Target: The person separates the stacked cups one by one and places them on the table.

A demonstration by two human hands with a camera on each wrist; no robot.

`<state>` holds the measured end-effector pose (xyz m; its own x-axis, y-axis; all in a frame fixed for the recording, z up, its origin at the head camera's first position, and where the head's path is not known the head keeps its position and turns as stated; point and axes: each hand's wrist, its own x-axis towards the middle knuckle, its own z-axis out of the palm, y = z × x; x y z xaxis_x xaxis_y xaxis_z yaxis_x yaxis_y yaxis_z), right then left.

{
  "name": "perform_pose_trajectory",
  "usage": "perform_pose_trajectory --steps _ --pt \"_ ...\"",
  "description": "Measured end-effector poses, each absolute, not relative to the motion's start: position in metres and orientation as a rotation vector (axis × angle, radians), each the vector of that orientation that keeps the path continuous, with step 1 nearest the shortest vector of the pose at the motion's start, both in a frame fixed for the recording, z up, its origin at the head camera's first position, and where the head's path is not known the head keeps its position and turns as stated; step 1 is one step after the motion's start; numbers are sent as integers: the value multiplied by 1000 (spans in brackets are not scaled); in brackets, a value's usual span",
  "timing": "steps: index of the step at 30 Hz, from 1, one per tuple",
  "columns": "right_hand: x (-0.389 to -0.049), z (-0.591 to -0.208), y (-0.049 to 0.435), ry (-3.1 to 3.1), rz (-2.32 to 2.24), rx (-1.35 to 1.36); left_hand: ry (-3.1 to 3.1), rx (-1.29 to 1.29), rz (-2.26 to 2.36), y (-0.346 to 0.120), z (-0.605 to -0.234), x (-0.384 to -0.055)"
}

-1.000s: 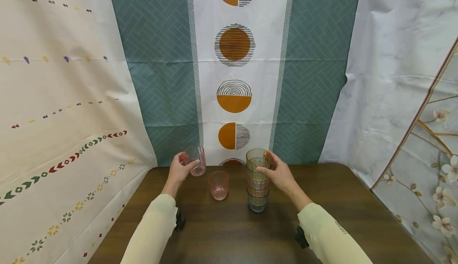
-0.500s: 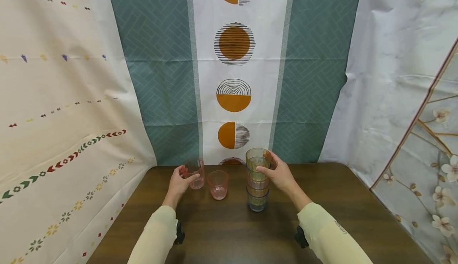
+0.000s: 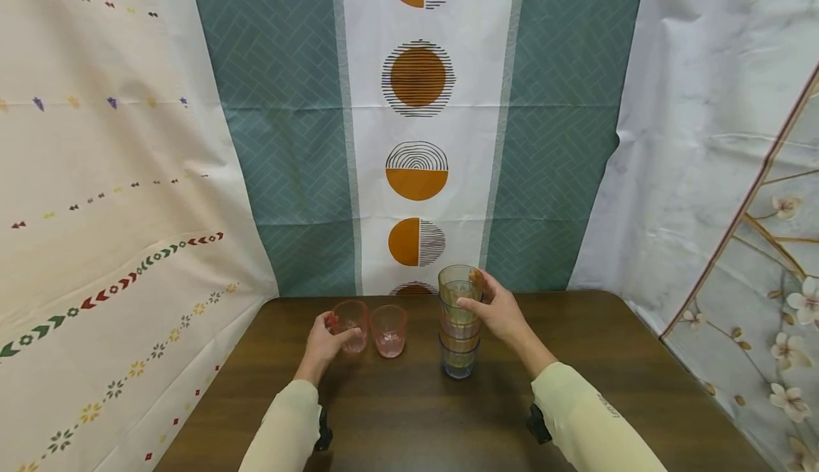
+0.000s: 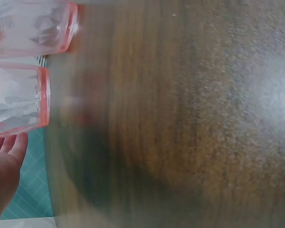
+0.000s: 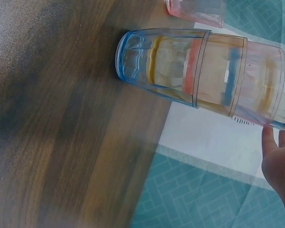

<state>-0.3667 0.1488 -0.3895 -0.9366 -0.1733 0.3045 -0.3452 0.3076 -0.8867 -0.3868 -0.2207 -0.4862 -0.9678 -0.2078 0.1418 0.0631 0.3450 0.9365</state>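
Note:
Thumb and fingers of my left hand (image 3: pixel 324 344) grip a clear pink glass (image 3: pixel 352 326), upright at the left; in the left wrist view its pink base (image 4: pixel 43 97) is low over the wood, and I cannot tell if it touches. Close on its right stands a second pink glass (image 3: pixel 389 331). My right hand (image 3: pixel 498 310) holds the upper part of an upright stack of tinted glasses (image 3: pixel 459 344) from the right. A yellow glass (image 3: pixel 459 280) tops the stack, and a blue glass (image 5: pixel 137 57) forms its bottom, standing on the table.
The brown wooden table (image 3: pixel 409 415) ends at a back edge just behind the glasses. A green and white curtain with orange circles (image 3: pixel 419 173) hangs there. Patterned cloths flank it, a cream one (image 3: pixel 115 244) left and a flowered one (image 3: pixel 755 280) right.
My left hand has lowered the pink glass from the air to table level, beside the other pink glass. The right hand and the stack have stayed put.

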Motion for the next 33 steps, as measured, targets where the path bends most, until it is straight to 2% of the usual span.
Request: perform_pose_trajectory --steps 20,33 --pt "-369 -392 149 -2414 1708 474 -2516 105 -1597 -221 -497 -384" --pt "-369 -394 148 -2387 1728 477 -2577 66 -1551 -229 -459 -386"
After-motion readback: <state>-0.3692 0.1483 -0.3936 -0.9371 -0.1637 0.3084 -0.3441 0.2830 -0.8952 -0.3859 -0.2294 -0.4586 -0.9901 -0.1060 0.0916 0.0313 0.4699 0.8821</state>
